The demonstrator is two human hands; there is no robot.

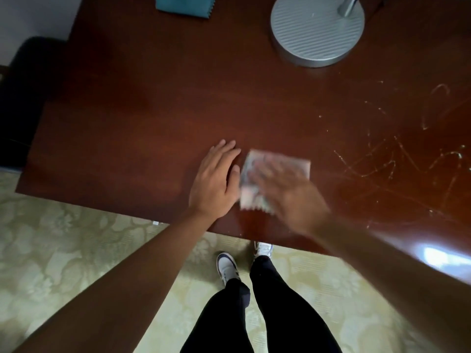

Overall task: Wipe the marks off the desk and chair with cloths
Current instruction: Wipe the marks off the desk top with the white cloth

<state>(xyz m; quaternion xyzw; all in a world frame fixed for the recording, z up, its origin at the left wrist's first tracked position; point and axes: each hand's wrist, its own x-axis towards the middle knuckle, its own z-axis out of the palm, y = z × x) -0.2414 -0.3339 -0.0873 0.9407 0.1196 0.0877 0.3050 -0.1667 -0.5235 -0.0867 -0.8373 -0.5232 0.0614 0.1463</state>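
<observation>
A dark red wooden desk (153,110) fills the upper view. Pale scribbled marks (397,159) cover its right part. A light, folded cloth (277,161) lies near the front edge, blurred by motion. My right hand (288,192) presses flat on that cloth, fingers spread and also blurred. My left hand (216,182) rests flat on the bare desk just left of the cloth, fingers together, holding nothing. A teal cloth (186,5) lies at the desk's far edge. A dark chair (23,98) stands off the desk's left end, mostly in shadow.
A round grey lamp base (316,31) with a metal stem stands at the back right of the desk. Below the front edge are pale patterned carpet (76,250) and my legs in black trousers with white shoes (228,268).
</observation>
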